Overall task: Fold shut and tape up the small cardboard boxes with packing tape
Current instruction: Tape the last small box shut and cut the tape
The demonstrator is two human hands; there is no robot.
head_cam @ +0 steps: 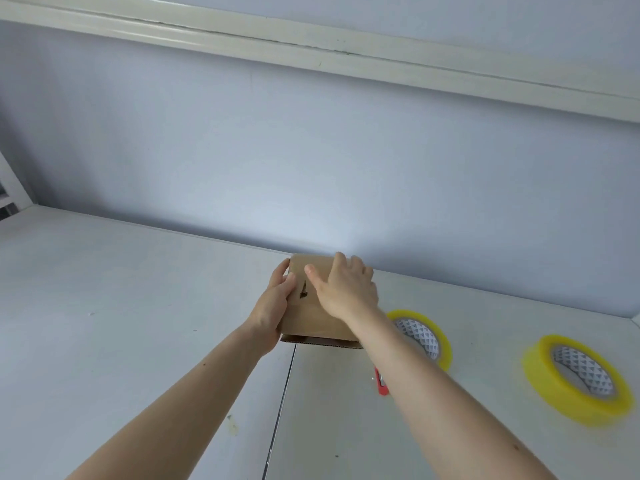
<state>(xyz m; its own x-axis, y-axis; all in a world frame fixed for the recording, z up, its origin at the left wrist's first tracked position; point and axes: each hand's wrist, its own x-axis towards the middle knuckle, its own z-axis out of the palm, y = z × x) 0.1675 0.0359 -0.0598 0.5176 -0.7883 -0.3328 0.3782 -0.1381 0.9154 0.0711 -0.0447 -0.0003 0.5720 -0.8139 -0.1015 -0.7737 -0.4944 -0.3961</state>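
Note:
A small brown cardboard box (313, 317) stands on the white table near the back wall, with a dark mark on its top face. My left hand (273, 306) grips its left side, thumb lying on the top. My right hand (346, 289) lies flat across the top right of the box with straight fingers pressing down. Two yellow rolls of packing tape lie flat to the right: one roll (427, 336) partly behind my right forearm, the other roll (578, 379) near the right edge.
A small red cutter (381, 384) peeks out from under my right forearm. A seam (280, 407) runs down the white table (121, 306) below the box. The pale wall rises just behind the box.

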